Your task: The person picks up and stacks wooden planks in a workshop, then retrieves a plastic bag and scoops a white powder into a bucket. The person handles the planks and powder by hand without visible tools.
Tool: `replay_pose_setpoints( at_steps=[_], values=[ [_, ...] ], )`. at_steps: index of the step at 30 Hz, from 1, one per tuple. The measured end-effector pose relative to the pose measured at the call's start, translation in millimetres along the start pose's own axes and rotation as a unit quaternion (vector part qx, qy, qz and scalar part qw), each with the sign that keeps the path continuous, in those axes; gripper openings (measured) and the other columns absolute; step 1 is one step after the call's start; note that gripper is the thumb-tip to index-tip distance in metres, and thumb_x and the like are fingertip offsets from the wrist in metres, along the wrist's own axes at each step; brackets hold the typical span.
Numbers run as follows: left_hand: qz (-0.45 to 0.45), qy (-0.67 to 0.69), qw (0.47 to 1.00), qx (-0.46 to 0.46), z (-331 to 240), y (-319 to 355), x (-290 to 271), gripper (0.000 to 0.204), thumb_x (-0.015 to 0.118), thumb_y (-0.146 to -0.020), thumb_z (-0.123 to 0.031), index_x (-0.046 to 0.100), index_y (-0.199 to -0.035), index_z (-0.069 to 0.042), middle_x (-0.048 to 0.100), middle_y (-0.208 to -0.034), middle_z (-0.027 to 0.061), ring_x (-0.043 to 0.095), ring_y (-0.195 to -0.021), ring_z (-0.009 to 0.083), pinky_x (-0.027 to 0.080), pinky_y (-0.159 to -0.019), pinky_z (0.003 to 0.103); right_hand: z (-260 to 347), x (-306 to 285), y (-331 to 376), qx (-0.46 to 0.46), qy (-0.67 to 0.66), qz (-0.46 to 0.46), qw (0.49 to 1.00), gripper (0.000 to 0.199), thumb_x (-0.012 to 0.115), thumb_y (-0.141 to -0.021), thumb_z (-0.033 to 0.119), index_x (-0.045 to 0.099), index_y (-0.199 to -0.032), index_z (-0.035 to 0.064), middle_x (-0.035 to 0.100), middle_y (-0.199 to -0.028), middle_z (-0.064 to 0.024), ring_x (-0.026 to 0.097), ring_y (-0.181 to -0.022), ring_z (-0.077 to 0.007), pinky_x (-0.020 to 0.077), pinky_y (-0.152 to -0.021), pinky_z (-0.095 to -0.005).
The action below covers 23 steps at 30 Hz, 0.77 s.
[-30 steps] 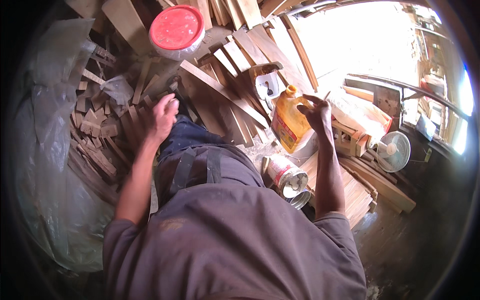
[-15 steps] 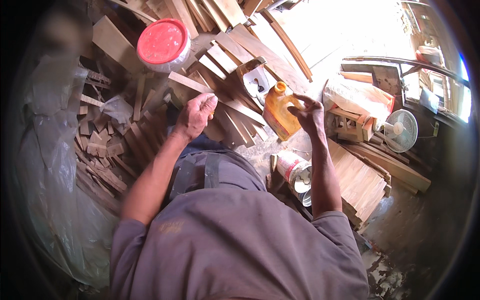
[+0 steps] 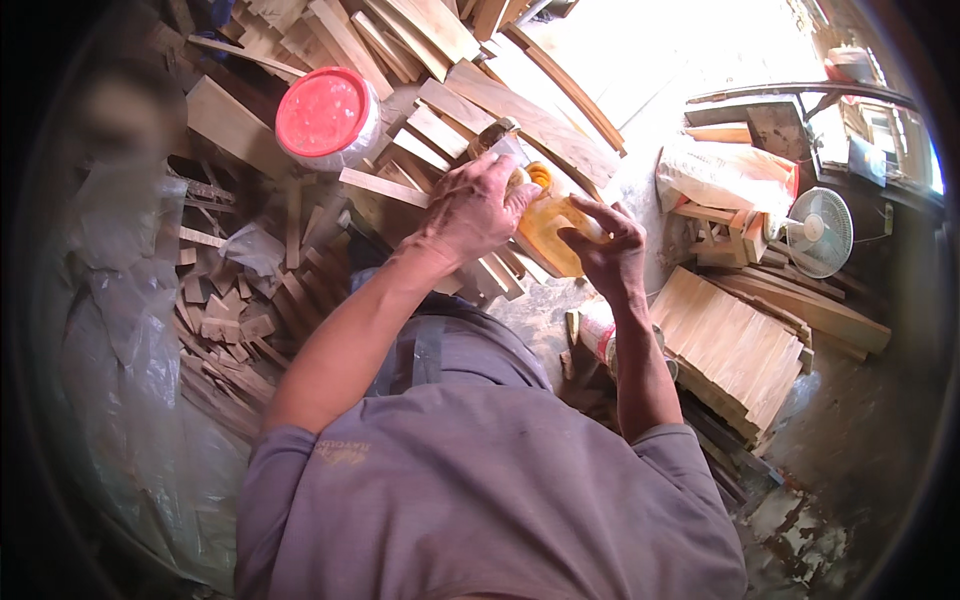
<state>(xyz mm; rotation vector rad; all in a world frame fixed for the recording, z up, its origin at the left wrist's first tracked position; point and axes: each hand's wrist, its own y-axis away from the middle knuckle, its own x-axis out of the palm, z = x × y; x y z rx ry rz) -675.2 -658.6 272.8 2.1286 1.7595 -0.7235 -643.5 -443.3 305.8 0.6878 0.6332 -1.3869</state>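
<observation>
An orange-yellow plastic jug [image 3: 548, 238] is tilted in front of me, its orange neck uncapped and pointing up and away. My right hand [image 3: 608, 243] is closed around its handle from the right. Just left of the neck, my left hand [image 3: 478, 205] is curled, thumb beside the jug. Something small and pale shows at its fingertips, but I cannot make out what it is. Right behind these fingers sits a cut-open whitish container [image 3: 512, 148] with a brown-stained rim, mostly covered by my left hand.
Wooden boards [image 3: 530, 110] lie beneath and beyond the jug. A red-lidded tub [image 3: 322, 112] stands far left, above scattered offcuts [image 3: 225, 310]. By my right forearm are a paint can [image 3: 598, 330] and stacked planks [image 3: 730, 345]. A white fan [image 3: 820, 232] stands farther right.
My left hand has moved right and away from me, up to the jug's neck, now covering much of the cut-open container. The right hand keeps the jug, shifted slightly left.
</observation>
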Motion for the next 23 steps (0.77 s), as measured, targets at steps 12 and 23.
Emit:
replay_pose_setpoints(
  at_steps=[12,23],
  values=[
    [0.049,-0.126,0.990,0.047,-9.7,7.8,-26.3,0.026,0.064,-0.092,-0.029,0.062,-0.096,-0.003,0.064,-0.088,0.0194,0.065,-0.083,0.0395,0.052,-0.072,0.047,18.7,22.3,10.9,-0.177,-0.012,-0.037,0.983,0.045,0.086,-0.060,0.005,0.076,-0.103,0.0134,0.062,-0.070,-0.0041,0.053,-0.070,-0.0230,0.0454,-0.071,-0.0357],
    [0.112,-0.106,0.985,0.081,-9.8,11.5,-69.1,0.029,0.069,-0.086,-0.025,0.061,-0.103,-0.003,0.066,-0.093,0.0210,0.065,-0.088,0.0408,0.051,-0.076,0.047,40.8,26.7,11.6,-0.238,-0.041,-0.044,0.969,0.044,0.087,-0.057,0.008,0.076,-0.099,0.0145,0.064,-0.074,-0.0029,0.054,-0.071,-0.0224,0.0432,-0.076,-0.0372]
  ],
)
